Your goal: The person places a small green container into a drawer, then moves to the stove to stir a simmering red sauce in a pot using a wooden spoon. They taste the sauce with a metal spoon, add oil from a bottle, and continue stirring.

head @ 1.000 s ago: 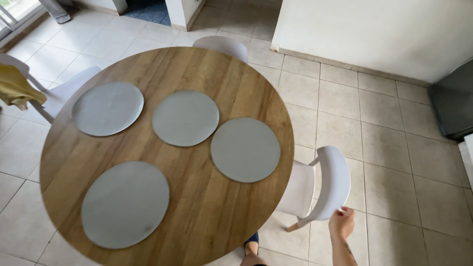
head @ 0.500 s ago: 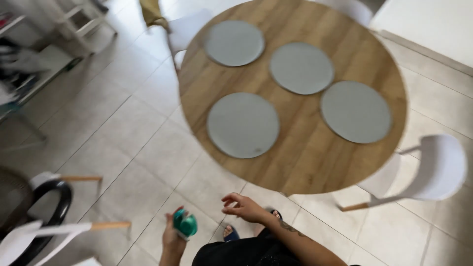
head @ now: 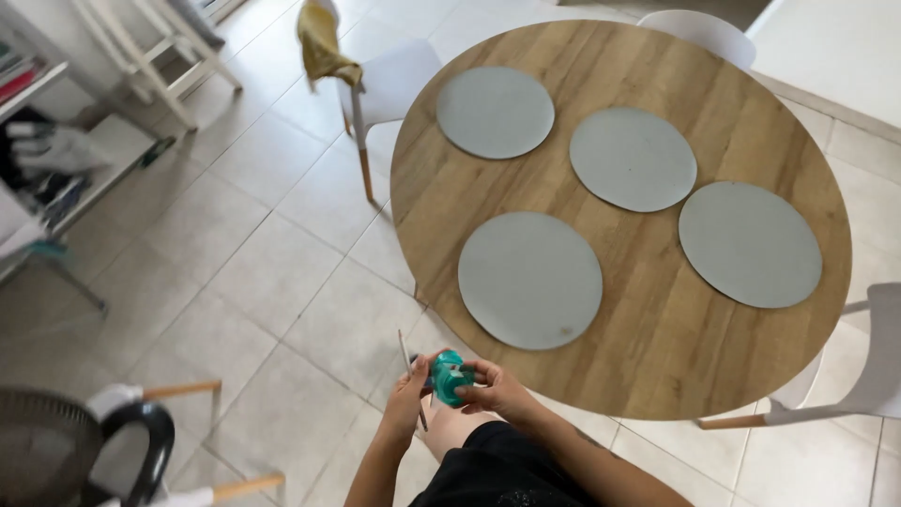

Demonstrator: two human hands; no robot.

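Both hands are meeting low in the view, just off the near edge of the round wooden bench (head: 676, 347), over the tiled floor (head: 272, 282). The left hand (head: 409, 394) and the right hand (head: 496, 390) are together grasping a small teal object (head: 449, 376), fingers closing round it from either side; its exact kind is too small to tell. A thin pale stick (head: 410, 374) is running beside the left hand, touching or nearly touching it, though whether the fingers are pinching it I cannot tell.

Four grey round mats are lying flat on the bench: the nearest mat (head: 530, 280) is sitting close to the near rim, and the far-left mat (head: 495, 111), the middle mat (head: 633, 158) and the right mat (head: 750, 243) are spreading in an arc, none overlapping and none hanging over the edge. A broad strip of bare wood is showing between the nearest mat and the rim beside the hands.

A white chair (head: 389, 84) with a yellow cloth (head: 322, 42) draped on it is standing at the bench's left edge; another white chair (head: 868, 371) is standing at the right. To the left the floor is lying open
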